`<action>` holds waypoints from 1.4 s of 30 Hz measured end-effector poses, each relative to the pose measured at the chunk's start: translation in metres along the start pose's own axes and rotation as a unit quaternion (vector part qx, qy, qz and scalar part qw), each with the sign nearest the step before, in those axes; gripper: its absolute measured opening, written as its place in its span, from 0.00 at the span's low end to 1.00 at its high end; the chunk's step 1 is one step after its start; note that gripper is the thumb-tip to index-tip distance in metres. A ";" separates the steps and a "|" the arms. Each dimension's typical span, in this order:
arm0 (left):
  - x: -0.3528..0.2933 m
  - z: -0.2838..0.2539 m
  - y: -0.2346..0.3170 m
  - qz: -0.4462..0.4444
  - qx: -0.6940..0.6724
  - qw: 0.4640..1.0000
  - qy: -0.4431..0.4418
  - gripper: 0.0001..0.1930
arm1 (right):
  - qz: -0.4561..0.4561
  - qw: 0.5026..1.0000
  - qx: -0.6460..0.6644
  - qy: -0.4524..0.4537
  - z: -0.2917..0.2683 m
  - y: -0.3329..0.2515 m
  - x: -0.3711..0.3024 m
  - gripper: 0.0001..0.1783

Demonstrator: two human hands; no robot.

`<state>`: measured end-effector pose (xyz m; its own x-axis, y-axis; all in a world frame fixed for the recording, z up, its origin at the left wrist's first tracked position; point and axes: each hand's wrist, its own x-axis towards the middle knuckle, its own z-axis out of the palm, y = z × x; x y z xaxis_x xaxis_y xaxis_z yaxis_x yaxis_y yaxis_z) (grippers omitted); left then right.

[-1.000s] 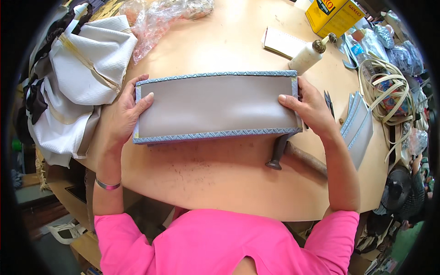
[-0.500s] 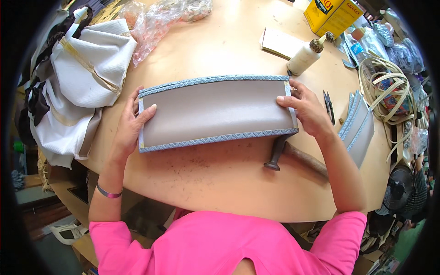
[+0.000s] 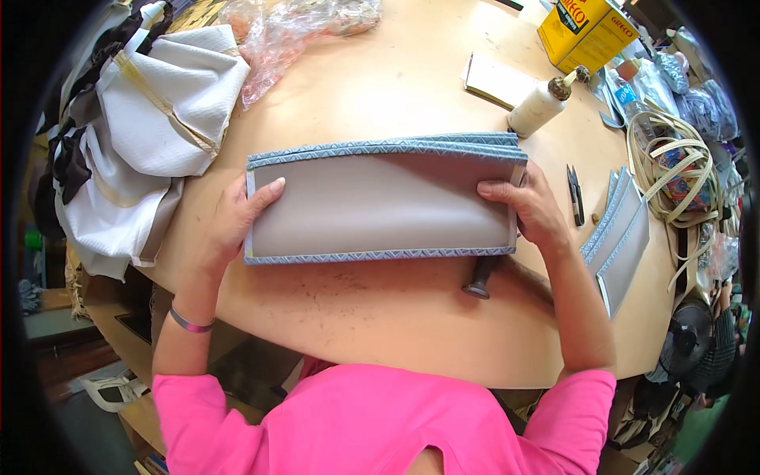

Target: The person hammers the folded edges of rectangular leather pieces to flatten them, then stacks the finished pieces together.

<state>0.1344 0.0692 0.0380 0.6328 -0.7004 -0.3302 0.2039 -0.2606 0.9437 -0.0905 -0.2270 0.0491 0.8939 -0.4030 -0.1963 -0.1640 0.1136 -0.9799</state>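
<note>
Between my two hands is a stack of grey rectangular panels (image 3: 380, 206) with blue patterned trim along the long edges. My left hand (image 3: 237, 212) grips the left short edge, its thumb lying on the grey face. On the right short edge my right hand (image 3: 534, 207) has its thumb on top and its fingers behind. The layers fan apart at the upper right, showing several trimmed edges. Under the lower right corner a hammer (image 3: 476, 289) rests on the table, mostly hidden by the panels and my right forearm.
Right of my hand lie black thread snips (image 3: 575, 195) and more trimmed grey pieces (image 3: 625, 245). A white glue bottle (image 3: 541, 107), a notepad (image 3: 497, 81) and a yellow can (image 3: 584, 33) stand farther back. White fabric (image 3: 170, 103) and clear plastic (image 3: 285, 39) lie left; coiled cream cord (image 3: 673, 170) right.
The panel stack has shifted slightly right, and its upper right layers have spread apart. My right thumb has moved down the edge. More of the hammer is covered now.
</note>
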 end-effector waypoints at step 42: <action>-0.032 0.012 0.040 0.512 0.364 0.763 0.153 0.33 | -0.092 0.995 -0.008 0.029 0.002 0.026 0.010 0.23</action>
<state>0.1134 0.0731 0.0864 0.3500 -0.6249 0.6979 -0.9127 -0.0595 0.4044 -0.0850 -0.2261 0.0217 0.8837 -0.4678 -0.0154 -0.0076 0.0185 -0.9998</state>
